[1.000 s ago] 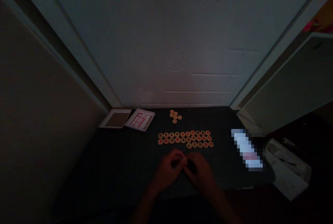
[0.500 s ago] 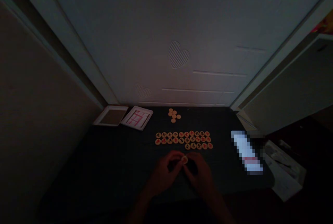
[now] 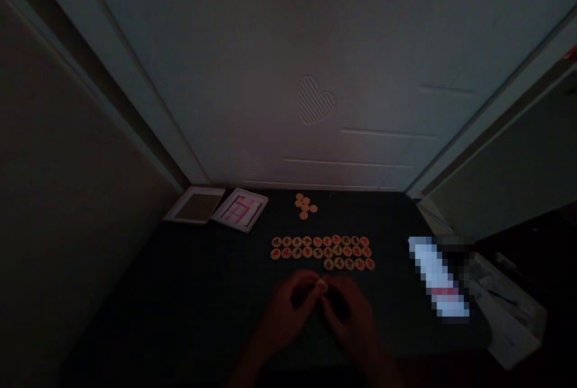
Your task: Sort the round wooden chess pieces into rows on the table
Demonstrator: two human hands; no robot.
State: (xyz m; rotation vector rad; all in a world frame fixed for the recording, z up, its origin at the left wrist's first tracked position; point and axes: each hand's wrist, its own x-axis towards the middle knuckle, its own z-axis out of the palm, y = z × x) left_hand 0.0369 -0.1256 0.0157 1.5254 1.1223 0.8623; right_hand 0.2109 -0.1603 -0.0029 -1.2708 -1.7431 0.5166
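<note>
Between my fingertips is a round Chinese chess piece (image 3: 321, 286), partly covered by the fingers. My left hand (image 3: 294, 303) pinches it from the left, and my right hand (image 3: 350, 307) grips it from the right. Just beyond the hands, Chinese chess pieces (image 3: 318, 253) with red and black characters lie in three rows on the dark table (image 3: 211, 292). The nearest row is shorter and sits to the right. Farther back, several pale pieces (image 3: 305, 208) with no visible marks lie in a loose cluster.
At the back left lie a white-rimmed open box part (image 3: 217, 194) and a white box lid (image 3: 241, 210) with red markings. A bright pixelated device (image 3: 437, 280) is at the right edge. Past it stands a white container (image 3: 514, 328). A pale wall panel (image 3: 360, 75) borders the table's back.
The view has shifted slightly, so the table things sit a little lower. The held piece has turned, and the fingers now cover more of its face. The rows look the same.
</note>
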